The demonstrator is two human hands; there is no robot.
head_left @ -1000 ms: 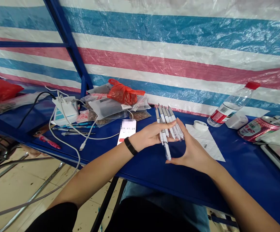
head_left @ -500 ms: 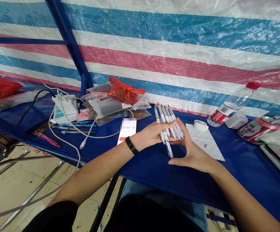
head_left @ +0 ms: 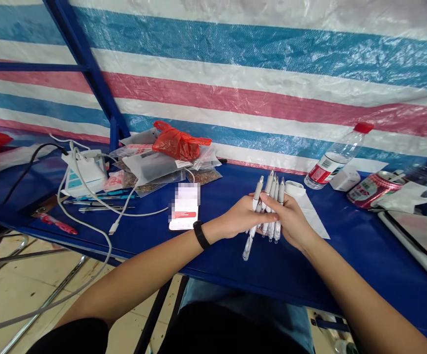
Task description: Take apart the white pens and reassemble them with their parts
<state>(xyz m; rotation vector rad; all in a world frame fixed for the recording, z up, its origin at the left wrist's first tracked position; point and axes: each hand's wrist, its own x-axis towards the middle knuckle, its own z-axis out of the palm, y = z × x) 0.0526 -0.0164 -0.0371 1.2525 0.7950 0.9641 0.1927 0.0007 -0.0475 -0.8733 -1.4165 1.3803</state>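
Several white-and-grey pens [head_left: 271,187] with clear ends stand bunched between my two hands above the blue table. My left hand [head_left: 245,216] is closed around the bundle from the left, its thumb lying across the pens. From the right, my right hand [head_left: 291,219] also grips them, thumb over the front. One pen [head_left: 249,246] on the left side slants out, its clear end lower than the others. Behind my right hand lies a white paper sheet [head_left: 316,221] with a white ring-shaped object [head_left: 295,188] on it. Some fingers are hidden behind the pens.
A lit phone [head_left: 185,206] lies left of my hands. Farther left are cables, pens and a white device [head_left: 84,172]. A red plastic bag [head_left: 180,142] tops clear packets at the back. Rightward stand a bottle [head_left: 336,160], a can [head_left: 375,189] and a scale [head_left: 419,241].
My right hand has gone from spread beside the pens to closed around them. The bundle now stands more upright and tighter, with one pen slanting out at the left.
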